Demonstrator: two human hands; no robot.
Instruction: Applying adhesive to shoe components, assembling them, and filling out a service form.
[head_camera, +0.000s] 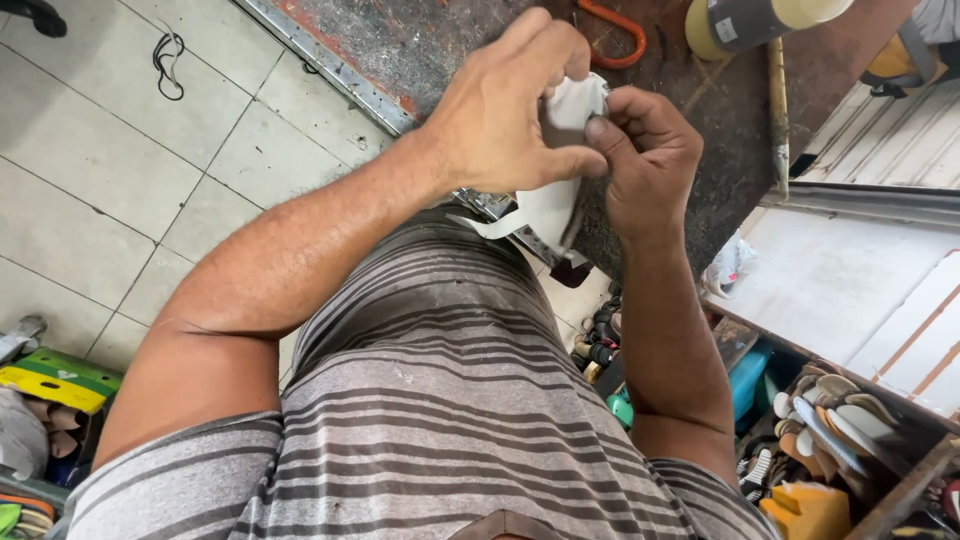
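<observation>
Left hand: the left hand (500, 110) wraps over the far side of a white shoe-upper piece (560, 190), fingers curled shut on it, thumb pressed along its near edge.
Right hand: the right hand (650, 160) pinches the same piece from the right, thumb and forefinger closed on its top edge, just beside the left thumb.
Where the piece is: held in the air over the near edge of the dark, scuffed worktop (700, 90), above the striped shirt (440, 400); a thin white strap tail hangs from it toward the left.
Doing it well: my judgement is that the two thumbs should stay close together so the soft material does not buckle between them, with the left hand steadying and the right doing the fine work.
Watch for: the loose strap tail could get folded in.
Nearby: an orange hook (615, 35) and a tape roll (760, 20) lie far on the worktop; shoe soles (830, 420) sit in a box, near right.
</observation>
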